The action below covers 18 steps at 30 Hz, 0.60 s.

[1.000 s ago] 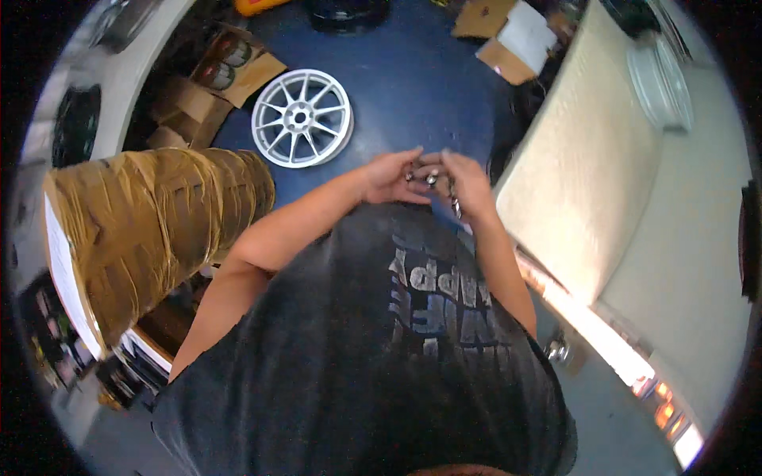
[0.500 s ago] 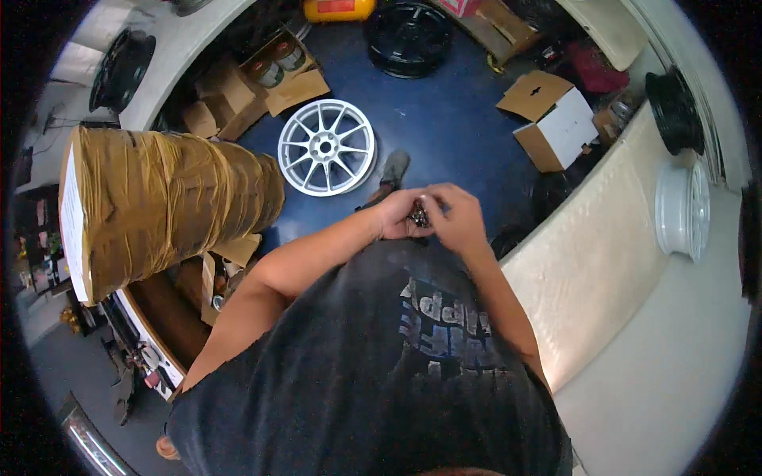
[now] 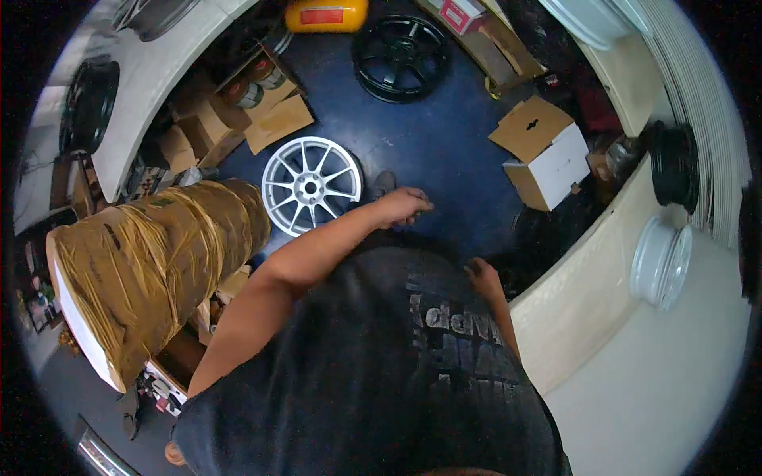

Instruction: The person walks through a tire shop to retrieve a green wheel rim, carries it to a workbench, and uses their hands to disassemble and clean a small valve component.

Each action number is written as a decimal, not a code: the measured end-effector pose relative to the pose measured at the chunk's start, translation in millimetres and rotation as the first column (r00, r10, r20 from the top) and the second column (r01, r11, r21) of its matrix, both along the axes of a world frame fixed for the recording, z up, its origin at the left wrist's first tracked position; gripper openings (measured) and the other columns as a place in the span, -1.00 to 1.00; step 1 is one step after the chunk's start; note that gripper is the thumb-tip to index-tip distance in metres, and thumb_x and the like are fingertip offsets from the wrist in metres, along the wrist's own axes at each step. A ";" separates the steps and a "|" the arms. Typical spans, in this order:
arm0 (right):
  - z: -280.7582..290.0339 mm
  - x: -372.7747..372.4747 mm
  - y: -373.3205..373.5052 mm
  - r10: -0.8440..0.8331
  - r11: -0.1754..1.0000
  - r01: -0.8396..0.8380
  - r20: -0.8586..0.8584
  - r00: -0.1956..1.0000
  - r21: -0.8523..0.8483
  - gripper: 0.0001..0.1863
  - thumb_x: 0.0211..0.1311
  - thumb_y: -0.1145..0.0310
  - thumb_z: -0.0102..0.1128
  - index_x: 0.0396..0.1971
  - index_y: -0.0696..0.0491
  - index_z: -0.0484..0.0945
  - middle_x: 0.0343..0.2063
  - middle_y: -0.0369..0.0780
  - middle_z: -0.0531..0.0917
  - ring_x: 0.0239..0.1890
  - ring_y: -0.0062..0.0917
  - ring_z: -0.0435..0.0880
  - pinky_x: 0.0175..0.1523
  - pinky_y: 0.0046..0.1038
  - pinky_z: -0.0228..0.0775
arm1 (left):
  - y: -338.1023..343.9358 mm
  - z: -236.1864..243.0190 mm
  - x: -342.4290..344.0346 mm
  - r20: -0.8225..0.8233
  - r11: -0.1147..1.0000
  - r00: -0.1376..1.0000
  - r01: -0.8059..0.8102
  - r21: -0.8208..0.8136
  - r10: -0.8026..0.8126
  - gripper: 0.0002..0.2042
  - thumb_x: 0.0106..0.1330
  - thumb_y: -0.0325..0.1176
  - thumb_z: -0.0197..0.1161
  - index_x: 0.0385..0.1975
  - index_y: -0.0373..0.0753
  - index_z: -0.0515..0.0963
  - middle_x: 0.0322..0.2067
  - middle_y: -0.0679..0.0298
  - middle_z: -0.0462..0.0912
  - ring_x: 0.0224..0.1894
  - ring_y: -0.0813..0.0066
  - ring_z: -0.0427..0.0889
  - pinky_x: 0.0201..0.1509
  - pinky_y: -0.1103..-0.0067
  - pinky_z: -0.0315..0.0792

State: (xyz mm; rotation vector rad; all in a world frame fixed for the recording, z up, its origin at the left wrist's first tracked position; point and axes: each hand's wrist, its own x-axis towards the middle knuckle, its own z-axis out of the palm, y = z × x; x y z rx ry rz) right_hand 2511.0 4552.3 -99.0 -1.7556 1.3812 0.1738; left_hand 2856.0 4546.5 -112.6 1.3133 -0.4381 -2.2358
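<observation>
I stand over a blue floor point(image 3: 444, 151) and look down my dark printed shirt point(image 3: 397, 373). My left hand point(image 3: 403, 208) reaches forward at waist height with its fingers curled; whether anything small is in it is too small to tell. It hangs just right of a silver multi-spoke wheel point(image 3: 311, 184) lying flat on the floor. My right hand point(image 3: 480, 274) is down at my right hip against the shirt, its fingers mostly hidden. The toe of my shoe point(image 3: 385, 182) shows beyond the left hand.
A big cylinder wrapped in brown tape point(image 3: 151, 270) stands close on my left. A black wheel point(image 3: 401, 47) and a yellow container point(image 3: 325, 14) lie farther ahead. A white-and-brown cardboard box point(image 3: 548, 155) sits ahead right. A cream wall point(image 3: 587, 301) with a white wheel point(image 3: 659, 262) runs along my right.
My hands were together at my chest around a small metallic thing; they have come apart, the left going forward and the right dropping to my hip. The view has swung left.
</observation>
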 end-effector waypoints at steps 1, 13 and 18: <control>0.0 12.9 -12.6 0.060 0.998 -0.060 -0.045 0.997 -0.002 -0.72 0.22 0.28 0.23 -0.18 0.16 0.57 -0.23 -0.02 0.68 -0.15 -0.22 0.69 -0.04 -0.32 0.48 | -14.6 4.8 10.9 0.119 0.999 0.993 -0.027 0.021 0.024 -0.79 0.27 -0.37 0.19 -0.12 -0.17 0.47 -0.41 0.35 0.47 -0.42 0.59 0.48 -0.44 0.63 0.42; -12.0 156.9 -241.6 0.125 0.988 -0.134 0.104 0.987 0.079 -0.61 0.22 0.19 0.22 -0.07 0.16 0.54 -0.18 -0.08 0.68 -0.14 -0.30 0.68 -0.03 -0.34 0.48 | -70.2 -3.3 121.3 0.180 0.902 0.936 -0.342 0.262 0.303 -0.84 0.32 -0.31 0.25 -0.23 -0.19 0.45 -0.33 0.31 0.51 -0.29 0.46 0.60 -0.17 0.52 0.56; -103.6 188.7 -347.5 0.187 0.974 -0.192 0.051 0.981 0.119 -0.59 0.22 0.14 0.21 -0.08 0.15 0.56 -0.13 -0.03 0.66 -0.10 -0.22 0.65 -0.01 -0.28 0.47 | -132.8 3.8 184.4 -0.037 0.873 0.885 -0.449 0.192 0.463 -0.83 0.29 -0.38 0.27 -0.18 -0.16 0.46 -0.32 0.37 0.51 -0.26 0.50 0.58 -0.11 0.49 0.54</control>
